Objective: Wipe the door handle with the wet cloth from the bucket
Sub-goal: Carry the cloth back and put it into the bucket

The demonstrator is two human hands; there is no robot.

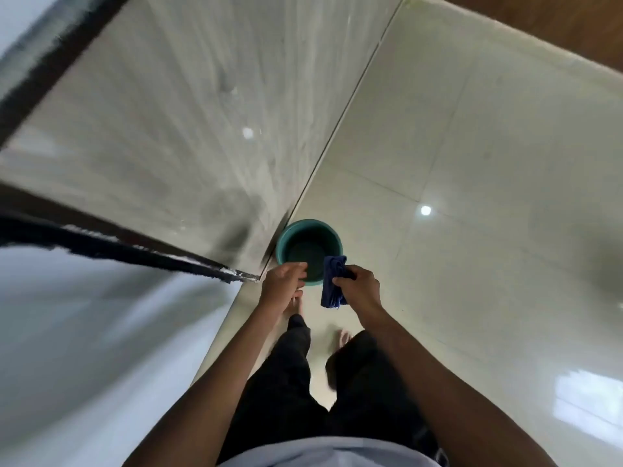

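A teal bucket (308,246) stands on the pale tiled floor, close to the foot of a glass door. My right hand (359,288) grips a dark blue cloth (332,281), which hangs bunched over the bucket's near rim. My left hand (283,281) hovers beside it over the bucket's left edge, fingers loosely curled with nothing in them. No door handle shows in this view.
A glass door panel (168,146) with a dark frame (135,251) rises at the left. Glossy floor tiles (472,197) stretch to the right, ending at a brown wooden surface (556,25) at the top right. My bare feet (344,337) stand behind the bucket.
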